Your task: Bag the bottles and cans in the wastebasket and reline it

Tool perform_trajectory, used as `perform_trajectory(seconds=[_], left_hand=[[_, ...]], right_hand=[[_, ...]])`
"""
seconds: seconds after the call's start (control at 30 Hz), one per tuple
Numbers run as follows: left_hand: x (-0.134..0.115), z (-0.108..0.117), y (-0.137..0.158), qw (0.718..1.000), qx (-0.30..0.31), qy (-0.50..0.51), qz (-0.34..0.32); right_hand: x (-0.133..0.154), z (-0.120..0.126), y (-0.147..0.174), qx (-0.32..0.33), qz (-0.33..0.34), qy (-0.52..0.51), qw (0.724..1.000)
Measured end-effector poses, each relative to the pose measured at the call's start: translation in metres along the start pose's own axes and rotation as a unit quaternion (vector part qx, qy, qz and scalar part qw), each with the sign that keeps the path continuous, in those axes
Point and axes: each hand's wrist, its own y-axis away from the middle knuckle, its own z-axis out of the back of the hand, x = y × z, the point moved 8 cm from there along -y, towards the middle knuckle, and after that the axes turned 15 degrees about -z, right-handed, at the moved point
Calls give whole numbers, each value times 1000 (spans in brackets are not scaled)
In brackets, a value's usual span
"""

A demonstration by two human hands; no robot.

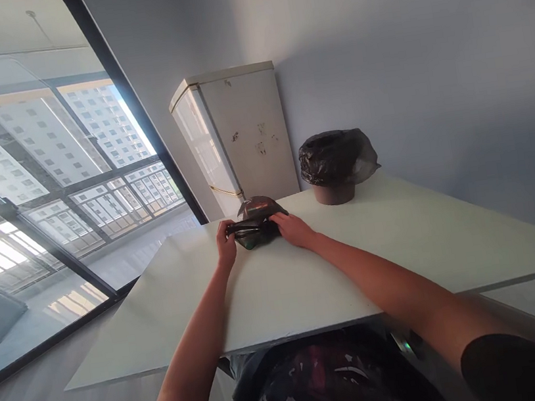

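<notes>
Left hand (226, 241): I grip the edge of a black plastic bag (251, 237) on its side away from the lined bin (334, 193). Bag sits on the table (310, 294), left of that bin and nearer me. Film looks thin; I judge it light, limp, slick, easily torn. Rounded bulge at its far part; contents, cannot tell. Best hold, in my judgement: gathered edge folds, thumb against fingers, gentle pull. Right hand (294, 228): I pinch the bag's edge on the side toward the bin; fingertips partly hidden.
</notes>
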Motion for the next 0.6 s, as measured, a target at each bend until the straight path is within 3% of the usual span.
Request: perform_trajectory(seconds=[0.23, 0.37, 0.5, 0.6], left_hand=[[40, 26, 11, 988, -101, -59, 105], [41, 38, 17, 977, -120, -119, 130], [18, 33, 10, 985, -80, -138, 73], [-9, 7, 2, 989, 28, -142, -36]], right_hand=[[-36, 10, -10, -64, -117, 32, 991], [-52, 9, -12, -96, -160, 26, 982], [-57, 21, -8, -144, -183, 6, 973], [-46, 37, -5, -172, -150, -6, 974]])
